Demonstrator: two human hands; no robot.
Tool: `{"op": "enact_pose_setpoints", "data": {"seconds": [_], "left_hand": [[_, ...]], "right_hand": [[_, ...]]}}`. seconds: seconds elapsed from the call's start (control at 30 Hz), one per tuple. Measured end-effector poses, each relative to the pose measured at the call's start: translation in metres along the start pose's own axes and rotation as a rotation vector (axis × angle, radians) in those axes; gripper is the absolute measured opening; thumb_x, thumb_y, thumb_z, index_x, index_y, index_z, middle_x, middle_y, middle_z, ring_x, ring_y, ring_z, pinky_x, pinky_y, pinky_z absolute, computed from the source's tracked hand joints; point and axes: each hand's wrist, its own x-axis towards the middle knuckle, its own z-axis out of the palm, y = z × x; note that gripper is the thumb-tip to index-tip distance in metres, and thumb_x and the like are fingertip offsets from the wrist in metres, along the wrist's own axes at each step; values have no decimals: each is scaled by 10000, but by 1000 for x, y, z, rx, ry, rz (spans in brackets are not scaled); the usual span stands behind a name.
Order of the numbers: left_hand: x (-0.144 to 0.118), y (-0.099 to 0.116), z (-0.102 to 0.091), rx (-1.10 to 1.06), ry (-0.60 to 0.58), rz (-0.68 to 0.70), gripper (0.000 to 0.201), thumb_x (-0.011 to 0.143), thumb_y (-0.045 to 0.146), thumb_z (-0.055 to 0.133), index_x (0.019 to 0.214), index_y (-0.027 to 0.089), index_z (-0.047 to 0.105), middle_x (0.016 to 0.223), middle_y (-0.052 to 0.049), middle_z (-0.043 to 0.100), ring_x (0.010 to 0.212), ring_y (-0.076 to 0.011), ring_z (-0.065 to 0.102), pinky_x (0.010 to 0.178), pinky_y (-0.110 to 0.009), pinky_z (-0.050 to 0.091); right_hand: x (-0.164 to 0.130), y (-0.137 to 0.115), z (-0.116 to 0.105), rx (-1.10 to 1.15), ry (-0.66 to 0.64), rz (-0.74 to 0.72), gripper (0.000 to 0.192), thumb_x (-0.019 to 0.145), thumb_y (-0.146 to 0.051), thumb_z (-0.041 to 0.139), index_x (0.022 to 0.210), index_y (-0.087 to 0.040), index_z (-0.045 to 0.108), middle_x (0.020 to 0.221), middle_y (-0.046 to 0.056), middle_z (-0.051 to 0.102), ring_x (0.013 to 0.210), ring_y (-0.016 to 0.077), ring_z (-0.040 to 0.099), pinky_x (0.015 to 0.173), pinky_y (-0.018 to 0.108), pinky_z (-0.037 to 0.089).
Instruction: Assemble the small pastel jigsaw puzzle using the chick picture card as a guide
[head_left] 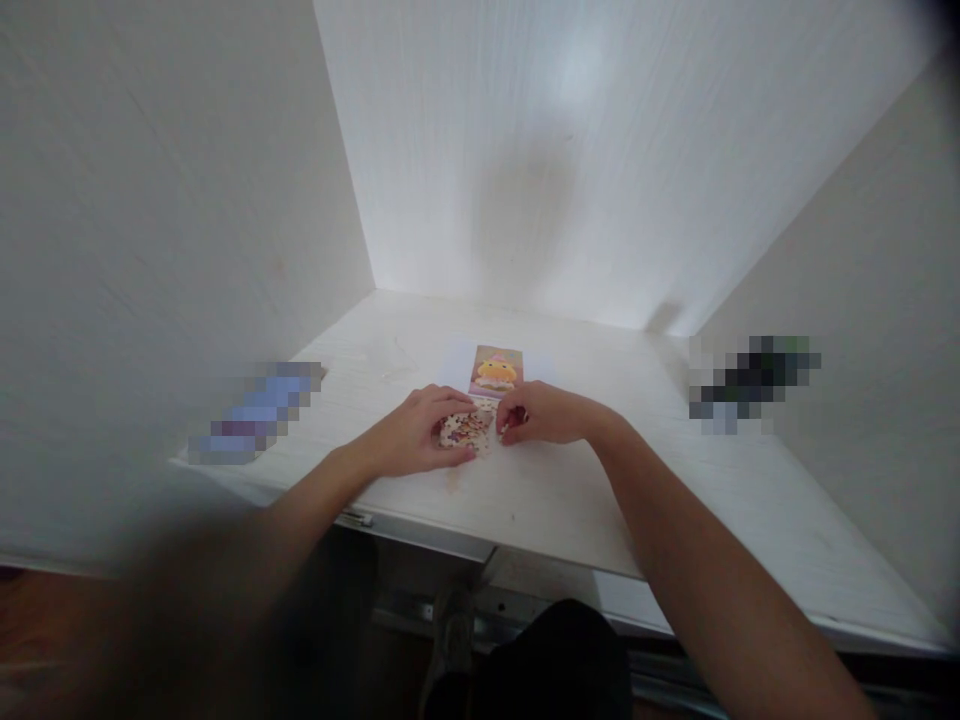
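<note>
A small packet with a colourful speckled print [466, 430] lies on the white desk [570, 500]. My left hand [417, 432] grips its left side, fingers curled over the top edge. My right hand [541, 412] pinches its right edge, thumb and fingers closed on it. Just behind the hands lies a card with a yellow cartoon figure on a pink and orange ground [496, 371], resting on a pale sheet of paper [454, 364]. Part of the packet is hidden under my fingers.
White walls enclose the desk at the left, back and right. A blurred-out bluish patch [255, 413] sits at the desk's left edge, another dark one [750, 384] on the right wall. Metal rails [420, 610] run below the front edge, with my dark-clothed knee [555, 660] beneath.
</note>
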Motion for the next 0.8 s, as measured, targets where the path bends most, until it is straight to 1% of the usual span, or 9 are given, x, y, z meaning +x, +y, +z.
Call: {"op": "enact_pose_setpoints", "data": {"seconds": [0.13, 0.27, 0.37, 0.47, 0.53, 0.67, 0.8], "left_hand": [[-15, 4, 0, -11, 42, -26, 395, 851, 370, 673, 1220, 232, 639, 1242, -100, 628, 1155, -249, 567, 1022, -424, 424], [-24, 8, 0, -11, 106, -43, 263, 902, 315, 601, 1139, 229, 677, 1165, -82, 663, 1082, -217, 598, 970, -390, 467], [-27, 9, 2, 11, 138, -60, 240, 916, 279, 566, 1116, 222, 686, 1126, -75, 683, 1062, -211, 601, 957, -375, 472], [-28, 9, 4, -1, 167, -127, 228, 907, 282, 569, 1083, 214, 697, 1087, -69, 708, 1055, -217, 610, 948, -368, 472], [-28, 9, 4, -7, 196, -188, 222, 904, 295, 573, 1058, 208, 707, 1044, -69, 721, 993, -213, 633, 888, -348, 492], [-29, 5, 4, -20, 247, -300, 231, 904, 329, 585, 1050, 211, 719, 985, -62, 738, 812, -180, 660, 727, -291, 506], [-29, -4, 5, -77, 289, -387, 209, 905, 320, 583, 997, 198, 724, 937, -50, 752, 775, -161, 671, 682, -252, 506]], "right_hand": [[1, 12, 0, 48, 16, -44, 114, 737, -195, 692, 837, -161, 734, 799, 29, 700, 692, 128, 578, 647, 237, 429], [1, 18, -2, 68, -2, -84, 151, 720, -177, 678, 854, -165, 748, 796, 28, 712, 695, 131, 591, 648, 234, 435], [1, 18, -3, 47, -6, -110, 207, 712, -129, 628, 863, -171, 765, 803, 30, 725, 715, 137, 611, 662, 232, 440], [0, 16, -3, -7, -2, -88, 265, 694, -104, 606, 881, -182, 778, 793, 25, 733, 698, 137, 614, 643, 228, 431], [1, 15, -3, -33, 8, -78, 270, 689, -114, 619, 894, -181, 781, 809, 30, 739, 712, 143, 621, 649, 230, 434], [0, 14, -2, -37, 18, -64, 221, 728, -166, 625, 887, -181, 777, 842, 42, 746, 746, 155, 632, 677, 243, 440], [-1, 11, -1, -52, 8, -5, 188, 758, -166, 592, 853, -185, 753, 868, 47, 743, 753, 154, 623, 675, 248, 427]]}}
